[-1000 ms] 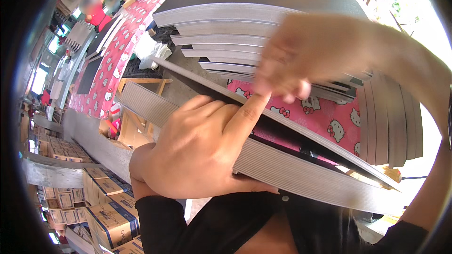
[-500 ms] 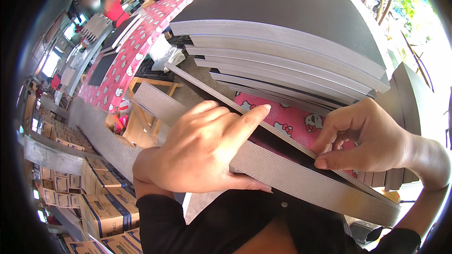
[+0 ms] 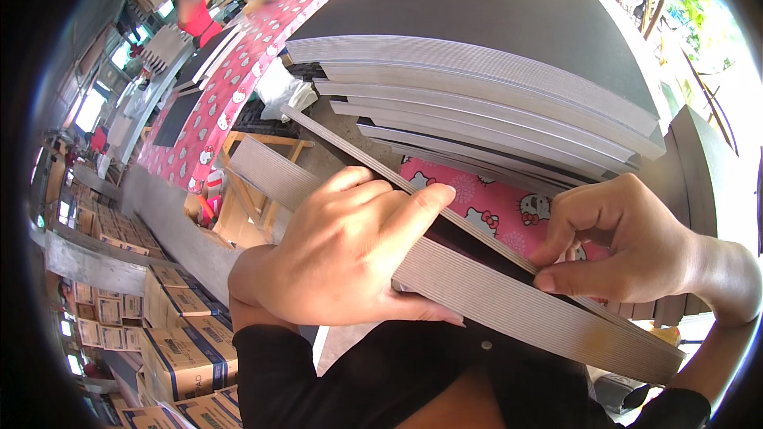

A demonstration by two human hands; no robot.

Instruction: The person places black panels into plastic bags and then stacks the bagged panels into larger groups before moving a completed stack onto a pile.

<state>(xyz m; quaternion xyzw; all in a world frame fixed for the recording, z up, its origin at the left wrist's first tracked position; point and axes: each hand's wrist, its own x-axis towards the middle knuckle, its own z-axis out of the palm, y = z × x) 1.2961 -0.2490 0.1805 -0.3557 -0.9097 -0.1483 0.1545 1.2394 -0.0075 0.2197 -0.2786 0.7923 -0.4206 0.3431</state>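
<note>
A thick stack of grey boards (image 3: pixel 509 302) stands on edge close to my body. Just beyond it a thinner bundle of boards (image 3: pixel 350 141) with a dark inner face leans apart, leaving a narrow gap. My left hand (image 3: pixel 342 254) is wrapped over the top edges, thumb on the near side and forefinger stretched across to the thin bundle. At the right, my right hand (image 3: pixel 624 242) pinches the top edge of the thin bundle between thumb and bent fingers. The lower parts of the boards are out of sight.
A tall pile of black-topped boards (image 3: pixel 477 12) fills the far side, on a pink patterned cloth (image 3: pixel 433 179). More dark boards (image 3: pixel 699 175) stand at the right. Cartons (image 3: pixel 179 357) are stacked at the lower left. A person in red (image 3: pixel 199 20) is far back.
Both hands keep the same hold on the boards. The whole scene sits slightly farther right in the picture.
</note>
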